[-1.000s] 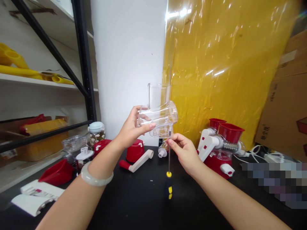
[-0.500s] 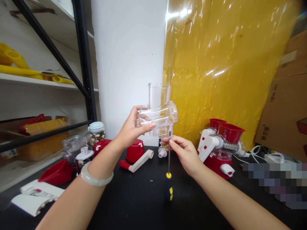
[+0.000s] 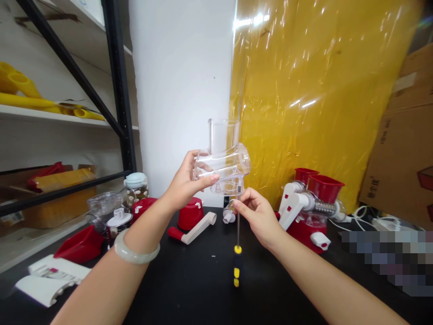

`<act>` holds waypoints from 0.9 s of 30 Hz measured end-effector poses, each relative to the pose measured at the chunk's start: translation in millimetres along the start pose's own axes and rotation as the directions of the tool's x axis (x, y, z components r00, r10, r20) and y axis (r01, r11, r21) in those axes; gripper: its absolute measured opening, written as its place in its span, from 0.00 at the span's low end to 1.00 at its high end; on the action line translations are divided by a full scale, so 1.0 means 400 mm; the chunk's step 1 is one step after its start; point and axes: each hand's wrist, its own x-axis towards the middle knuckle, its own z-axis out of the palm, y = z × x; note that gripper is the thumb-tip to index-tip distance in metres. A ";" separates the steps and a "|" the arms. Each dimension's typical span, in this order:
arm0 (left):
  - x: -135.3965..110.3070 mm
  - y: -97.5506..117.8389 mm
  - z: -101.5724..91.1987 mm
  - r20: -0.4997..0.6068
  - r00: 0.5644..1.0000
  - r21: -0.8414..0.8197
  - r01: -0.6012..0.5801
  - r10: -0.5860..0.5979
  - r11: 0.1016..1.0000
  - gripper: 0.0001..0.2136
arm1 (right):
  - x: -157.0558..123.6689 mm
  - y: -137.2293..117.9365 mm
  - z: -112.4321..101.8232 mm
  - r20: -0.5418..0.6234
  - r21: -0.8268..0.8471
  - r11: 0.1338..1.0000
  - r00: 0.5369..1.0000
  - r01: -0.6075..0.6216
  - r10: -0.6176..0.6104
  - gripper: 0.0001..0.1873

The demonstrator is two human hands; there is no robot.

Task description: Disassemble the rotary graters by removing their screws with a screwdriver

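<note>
In the head view, my left hand point(image 3: 184, 183) is wrapped round the left end of a clear plastic grater housing point(image 3: 225, 160), which is held above the table with its square chute pointing up. My right hand point(image 3: 259, 216) pinches the metal shaft of a screwdriver point(image 3: 238, 262) between thumb and fingers. The screwdriver stands upright, its black and yellow handle hanging below, its tip up at the underside of the housing's round base. Whether the tip touches a screw there cannot be made out. A white crank handle with a red grip point(image 3: 192, 229) lies below my left hand.
An assembled red and white rotary grater point(image 3: 309, 207) stands on the right. To the left are a red hopper point(image 3: 81, 243), white plastic pieces point(image 3: 50, 275) and a lidded jar point(image 3: 135, 185). A red base point(image 3: 191, 214) and a grater drum point(image 3: 230, 212) sit behind my hands.
The screwdriver's handle has swung slightly left and turned, showing its yellow patches differently. My right fingers have shifted a little on the shaft. The housing stays almost where it was.
</note>
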 end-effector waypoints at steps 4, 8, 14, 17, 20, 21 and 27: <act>0.001 -0.003 -0.003 0.006 1.000 0.002 -0.004 0.004 1.000 0.32 | -0.002 0.000 -0.003 0.016 0.050 0.998 0.999 -0.031 0.030 0.18; 0.001 -0.004 -0.004 0.014 1.000 -0.004 -0.010 0.010 1.000 0.32 | -0.004 0.001 -0.008 0.050 0.077 0.996 0.998 -0.047 0.043 0.17; 0.001 -0.006 -0.007 0.014 1.000 -0.005 0.003 -0.003 1.000 0.31 | -0.002 -0.004 -0.007 0.007 0.024 1.000 1.000 -0.017 0.017 0.17; 0.000 -0.009 -0.008 0.029 1.000 -0.004 0.003 -0.002 1.000 0.31 | -0.003 -0.003 -0.004 -0.001 0.036 0.999 0.999 -0.033 0.033 0.18; 0.000 -0.009 -0.007 0.028 1.000 -0.008 0.002 -0.002 1.000 0.31 | -0.003 -0.003 -0.002 -0.003 0.034 0.999 1.000 -0.021 0.021 0.20; 0.000 -0.008 -0.006 0.027 1.000 -0.011 0.000 0.000 1.000 0.31 | -0.002 -0.003 -0.001 -0.005 0.026 1.000 1.000 -0.010 0.010 0.20; 0.000 -0.005 -0.003 0.028 1.000 -0.016 0.001 -0.001 1.000 0.32 | 0.007 -0.001 0.008 -0.056 0.008 0.998 0.997 0.056 -0.055 0.20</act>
